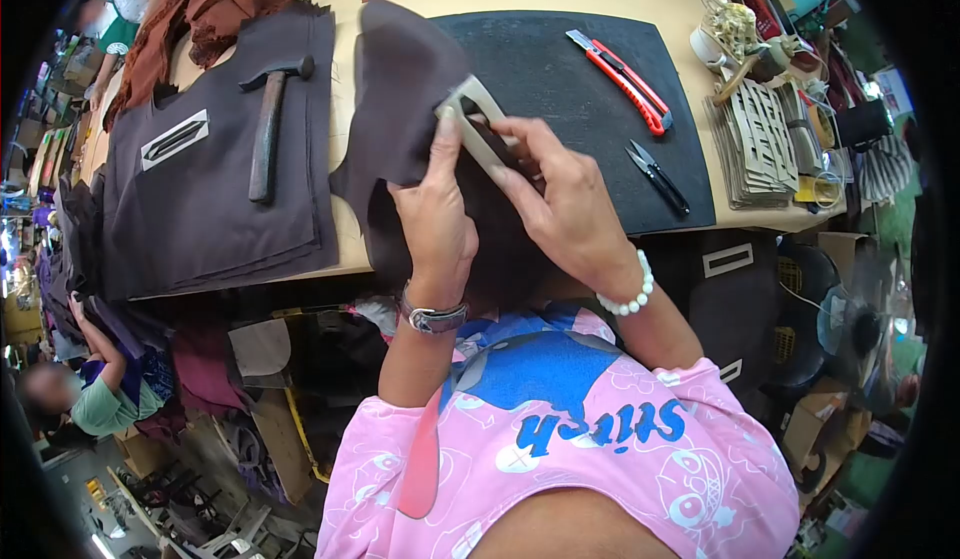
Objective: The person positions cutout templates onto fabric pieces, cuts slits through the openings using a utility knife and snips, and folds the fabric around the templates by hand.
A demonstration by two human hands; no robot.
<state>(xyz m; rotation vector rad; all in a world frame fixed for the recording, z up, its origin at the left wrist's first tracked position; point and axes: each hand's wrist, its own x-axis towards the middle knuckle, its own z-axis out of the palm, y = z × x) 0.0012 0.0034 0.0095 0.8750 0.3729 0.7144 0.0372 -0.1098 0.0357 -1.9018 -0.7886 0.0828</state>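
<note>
A dark brown fabric piece [405, 79] hangs over the table's front edge, raised in my hands. On it lies a pale, narrow rectangular frame [481, 147] with a slot through the middle. My left hand [437, 224] grips the fabric with its thumb pressed at the frame's left edge; its other fingers are partly behind the cloth. Bent around the frame's right side, my right hand [570, 199] pinches it, with fingertips at the slot. To the left, a hammer [266, 134] and another pale slotted frame [175, 140] rest on stacked dark fabric pieces [215, 229].
A black cutting mat [540, 44] carries a red utility knife [625, 84] and small black thread snips [658, 177]. Pale slotted strips [755, 144] are piled at the right, near thread spools. Rust-colored cloth [215, 9] lies back left. Other people are at the left.
</note>
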